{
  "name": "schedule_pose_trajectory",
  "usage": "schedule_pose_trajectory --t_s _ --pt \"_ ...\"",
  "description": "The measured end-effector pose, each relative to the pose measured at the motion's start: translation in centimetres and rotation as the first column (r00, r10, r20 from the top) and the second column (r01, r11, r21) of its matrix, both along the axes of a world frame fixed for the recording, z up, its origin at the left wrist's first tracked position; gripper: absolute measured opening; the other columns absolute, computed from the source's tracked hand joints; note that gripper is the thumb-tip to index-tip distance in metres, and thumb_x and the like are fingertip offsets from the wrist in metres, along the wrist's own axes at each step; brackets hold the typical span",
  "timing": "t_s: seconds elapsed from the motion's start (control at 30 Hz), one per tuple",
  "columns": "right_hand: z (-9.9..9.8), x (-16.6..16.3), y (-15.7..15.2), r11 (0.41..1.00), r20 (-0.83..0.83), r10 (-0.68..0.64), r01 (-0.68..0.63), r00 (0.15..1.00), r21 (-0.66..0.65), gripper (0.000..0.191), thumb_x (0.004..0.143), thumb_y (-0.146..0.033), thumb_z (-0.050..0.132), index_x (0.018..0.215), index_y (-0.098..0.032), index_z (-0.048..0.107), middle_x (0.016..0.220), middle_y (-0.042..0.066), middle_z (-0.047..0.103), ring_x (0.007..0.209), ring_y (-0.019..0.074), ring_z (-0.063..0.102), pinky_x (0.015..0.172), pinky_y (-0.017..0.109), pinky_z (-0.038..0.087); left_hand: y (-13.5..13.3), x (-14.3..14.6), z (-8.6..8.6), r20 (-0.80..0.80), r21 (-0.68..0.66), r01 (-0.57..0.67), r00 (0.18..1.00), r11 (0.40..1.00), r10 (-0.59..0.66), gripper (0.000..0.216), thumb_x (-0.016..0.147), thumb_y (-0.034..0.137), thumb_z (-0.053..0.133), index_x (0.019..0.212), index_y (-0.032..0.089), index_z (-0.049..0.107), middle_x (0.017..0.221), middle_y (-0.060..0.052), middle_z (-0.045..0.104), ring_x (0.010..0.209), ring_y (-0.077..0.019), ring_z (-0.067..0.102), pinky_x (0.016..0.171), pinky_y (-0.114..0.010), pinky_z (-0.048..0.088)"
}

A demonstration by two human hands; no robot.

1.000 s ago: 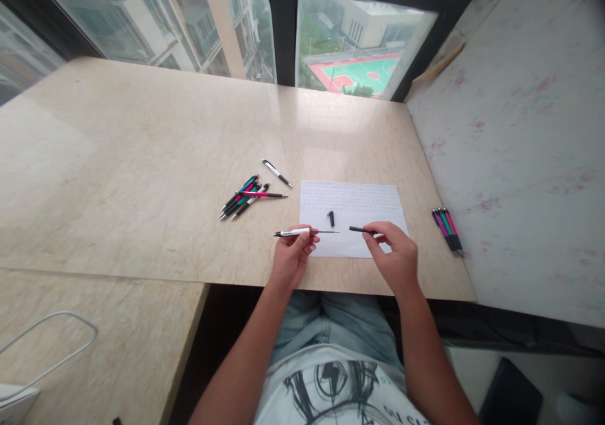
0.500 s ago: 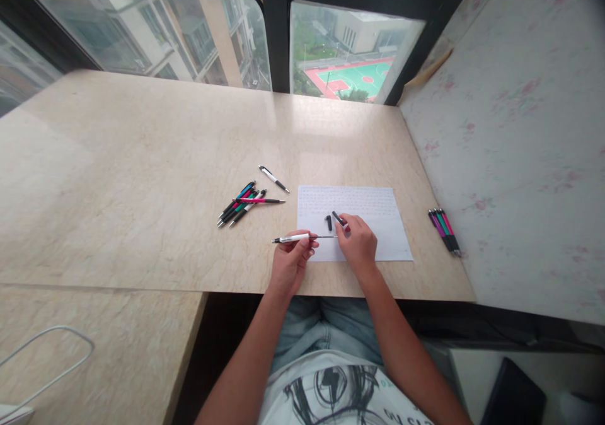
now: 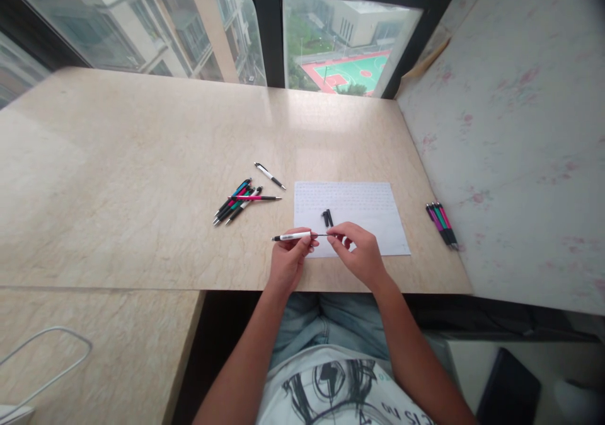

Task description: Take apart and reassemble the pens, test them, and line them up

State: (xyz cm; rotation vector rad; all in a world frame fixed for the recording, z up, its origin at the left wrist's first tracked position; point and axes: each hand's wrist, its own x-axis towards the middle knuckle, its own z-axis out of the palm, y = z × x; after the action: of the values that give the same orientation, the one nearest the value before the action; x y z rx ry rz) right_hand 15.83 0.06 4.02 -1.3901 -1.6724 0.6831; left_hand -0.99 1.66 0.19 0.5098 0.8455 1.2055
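I see the left hand (image 3: 288, 260) pinched on a slim white plastic pen barrel (image 3: 293, 236) at the near left corner of the white paper sheet (image 3: 378, 220); the right hand (image 3: 358, 248) pinches the thin dark refill (image 3: 321, 234) jutting from it; I judge both light, the barrel stiff and smooth, the refill bendy, best gripped near the barrel; two short black tubular pieces (image 3: 329, 217) lie on the sheet; slender multicoloured pens (image 3: 241, 198) heap left of it.

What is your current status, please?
Left hand holding white pen barrel; right hand at exposed refill end; two black pieces on paper just beyond, blocking nothing.
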Motion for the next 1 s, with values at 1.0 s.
schedule_pose_trajectory --t_s 1.0 --pt "-4.9 1.0 3.4 0.914 0.327 -0.386 0.406 0.863 0.008 0.019 0.089 -0.028 0.058 0.085 -0.019 0.075 0.085 0.009 0.074 0.078 0.0228 0.063 0.075 0.037 0.048 0.2 0.0 -0.2 0.008 -0.024 -0.040 0.999 0.999 0.040 0.027 0.068 0.025 0.087 0.091 0.016 0.075 0.087 -0.006 0.076 0.072 -0.0119 0.069 0.063 -0.021 0.051"
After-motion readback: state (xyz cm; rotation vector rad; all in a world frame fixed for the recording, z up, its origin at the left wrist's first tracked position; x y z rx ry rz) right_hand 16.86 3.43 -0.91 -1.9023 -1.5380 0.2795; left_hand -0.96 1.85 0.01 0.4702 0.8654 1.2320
